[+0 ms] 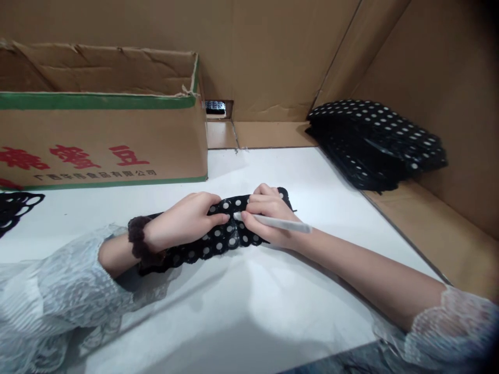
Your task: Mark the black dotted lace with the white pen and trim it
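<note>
A black strip with rows of white dots and a scalloped edge (218, 245) lies across the white tabletop, a shiny crease near its middle. My left hand (183, 221) rests on its left part, thumb and fingers closed against it. In my right hand (271, 213) is a slim white pen-like tool (284, 223), gripped as for writing. Its tip touches or nearly touches the strip just beside my left thumb; the exact kind of tip is too small to make out. Part of the strip is hidden under both hands.
A cardboard box with red lettering and green edges (105, 132) stands at the back left. Stacked black dotted pieces (378, 137) lie at the back right against a cardboard wall (448, 93). A black openwork piece (17, 208) is at the left edge of the white tabletop (241, 306).
</note>
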`<state>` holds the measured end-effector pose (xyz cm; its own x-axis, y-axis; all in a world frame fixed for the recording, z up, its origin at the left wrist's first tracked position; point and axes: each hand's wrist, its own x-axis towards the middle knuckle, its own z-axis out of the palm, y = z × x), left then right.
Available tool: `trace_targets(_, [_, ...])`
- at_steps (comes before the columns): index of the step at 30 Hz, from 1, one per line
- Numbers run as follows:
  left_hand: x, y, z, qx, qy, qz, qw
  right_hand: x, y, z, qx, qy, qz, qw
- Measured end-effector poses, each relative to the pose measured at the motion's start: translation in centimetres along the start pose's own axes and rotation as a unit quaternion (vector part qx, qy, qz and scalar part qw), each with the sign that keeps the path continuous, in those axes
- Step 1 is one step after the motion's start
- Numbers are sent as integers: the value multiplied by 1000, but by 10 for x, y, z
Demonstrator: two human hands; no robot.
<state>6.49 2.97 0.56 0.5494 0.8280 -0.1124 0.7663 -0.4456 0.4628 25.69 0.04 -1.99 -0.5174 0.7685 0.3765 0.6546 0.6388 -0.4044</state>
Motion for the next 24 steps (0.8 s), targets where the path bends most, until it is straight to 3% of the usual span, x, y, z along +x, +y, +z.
trace_targets(6, [-4,5,9,23,41,-31,998,9,-4,10,-99,-2,13,995])
trace_targets(14, [-5,7,12,-19,49,-34,998,8,-7,19,-168,24,4,986])
trace_targets(19, [1,1,5,-53,13,-22,998,4,-5,11,-46,6,30,998])
trace_targets(24, [2,3,-3,-38,-11,-51,998,2,0,7,47,19,40,998])
